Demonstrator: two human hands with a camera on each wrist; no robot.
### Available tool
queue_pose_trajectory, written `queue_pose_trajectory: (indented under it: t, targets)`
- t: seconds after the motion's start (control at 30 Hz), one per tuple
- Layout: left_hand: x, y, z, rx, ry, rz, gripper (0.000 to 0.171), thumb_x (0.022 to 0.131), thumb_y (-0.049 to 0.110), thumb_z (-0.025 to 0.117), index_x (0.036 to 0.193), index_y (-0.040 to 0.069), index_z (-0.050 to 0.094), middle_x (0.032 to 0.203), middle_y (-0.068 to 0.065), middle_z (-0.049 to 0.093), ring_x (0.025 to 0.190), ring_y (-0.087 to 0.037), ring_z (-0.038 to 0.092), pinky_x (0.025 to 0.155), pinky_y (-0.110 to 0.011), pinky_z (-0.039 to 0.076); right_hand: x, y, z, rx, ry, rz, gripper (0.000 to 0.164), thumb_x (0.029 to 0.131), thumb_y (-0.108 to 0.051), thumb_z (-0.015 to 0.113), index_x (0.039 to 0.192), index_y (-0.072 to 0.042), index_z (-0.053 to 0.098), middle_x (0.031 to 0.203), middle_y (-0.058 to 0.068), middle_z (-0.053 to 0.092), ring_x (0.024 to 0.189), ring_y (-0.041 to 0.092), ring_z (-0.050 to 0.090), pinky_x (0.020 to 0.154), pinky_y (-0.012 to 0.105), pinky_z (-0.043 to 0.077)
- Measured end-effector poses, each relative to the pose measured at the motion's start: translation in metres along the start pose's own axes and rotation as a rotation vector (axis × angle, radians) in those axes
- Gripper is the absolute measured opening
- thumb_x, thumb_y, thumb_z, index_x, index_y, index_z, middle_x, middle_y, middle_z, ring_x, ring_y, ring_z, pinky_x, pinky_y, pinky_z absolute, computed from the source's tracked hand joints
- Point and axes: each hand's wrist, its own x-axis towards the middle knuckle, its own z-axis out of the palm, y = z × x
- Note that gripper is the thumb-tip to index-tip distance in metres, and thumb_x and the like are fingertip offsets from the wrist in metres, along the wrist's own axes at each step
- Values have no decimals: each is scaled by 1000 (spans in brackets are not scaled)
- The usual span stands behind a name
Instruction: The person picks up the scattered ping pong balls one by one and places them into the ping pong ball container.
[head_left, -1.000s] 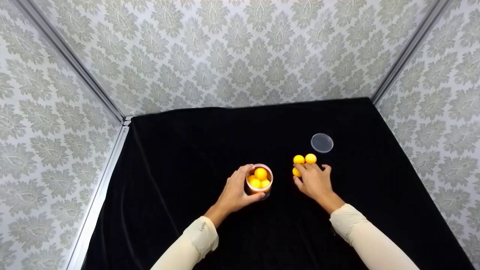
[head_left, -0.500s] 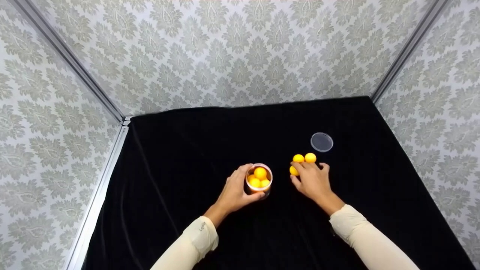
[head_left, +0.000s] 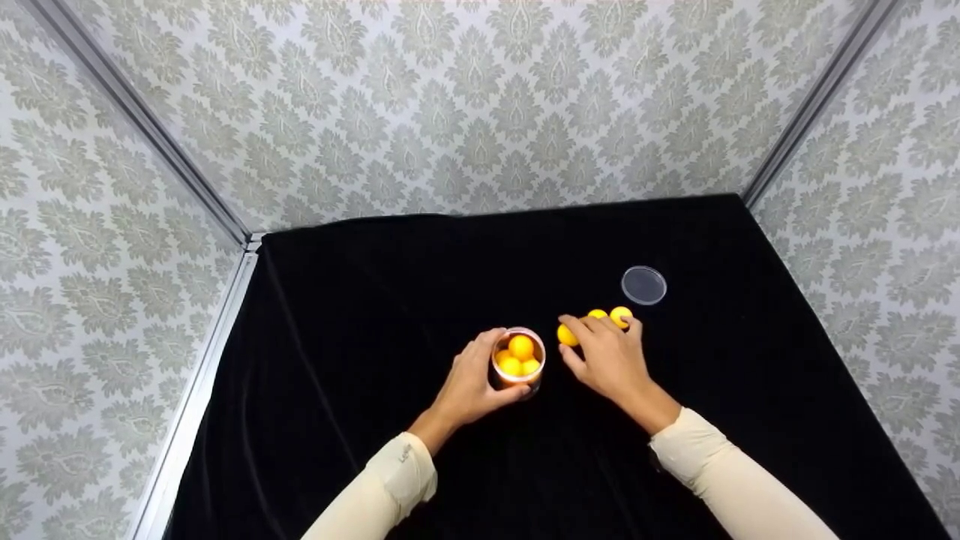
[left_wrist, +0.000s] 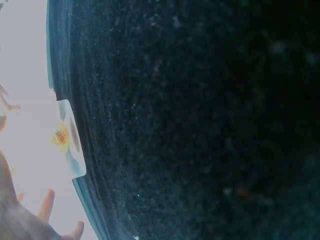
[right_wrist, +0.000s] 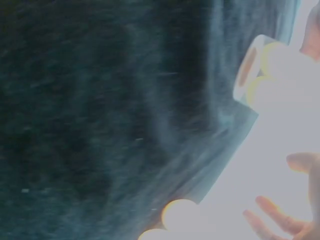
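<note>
A clear cylindrical plastic jar (head_left: 517, 379) stands upright on the black cloth in the head view, with several orange ping-pong balls (head_left: 521, 347) inside. My left hand (head_left: 465, 384) grips its side, thumb in front and fingers behind. To the right, my right hand (head_left: 611, 360) pinches one orange ball (head_left: 568, 335) between thumb and fingers. Two more balls lie just beyond that hand, one partly covered by its fingers and the other ball (head_left: 620, 316) by the curled little finger. In the right wrist view, glare washes out the hand (right_wrist: 295, 215) and the jar (right_wrist: 247, 70).
A round clear lid (head_left: 644, 286) lies flat behind the loose balls. Black cloth (head_left: 420, 270) covers the table. Patterned wall panels (head_left: 480, 105) with metal frame posts (head_left: 217, 330) enclose it at the back and sides.
My right hand has drawn one ball leftward, away from the other two and closer to the jar. My left hand and the jar have stayed in place.
</note>
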Motion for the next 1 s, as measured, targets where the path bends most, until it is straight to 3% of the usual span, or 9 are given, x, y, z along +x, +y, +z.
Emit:
queue_pose_trajectory:
  t: [0.17, 0.5, 1.0]
  targets:
    - [0, 0, 0, 11, 11, 8, 92, 74, 57, 85, 147, 18, 45, 140, -1, 59, 127, -20, 59, 101, -51, 51, 7, -11, -7, 13, 47, -43, 45, 82, -37, 77, 124, -21, 71, 102, 1, 76, 93, 27, 69, 92, 60, 37]
    - [0, 0, 1, 22, -3, -6, 92, 76, 62, 81, 148, 18, 43, 142, -2, 58, 127, -22, 58, 98, -52, 51, 19, -31, -20, 27, 55, -61, 44, 84, -40, 75, 125, -22, 70, 104, 0, 76, 93, 26, 70, 95, 63, 42]
    - [1, 0, 1, 3, -5, 11, 90, 76, 57, 83, 147, 17, 45, 140, 1, 59, 126, -18, 59, 101, -48, 51, 24, -60, -19, 49, 46, -131, 44, 84, -42, 74, 124, -24, 71, 101, -3, 75, 93, 22, 69, 94, 62, 43]
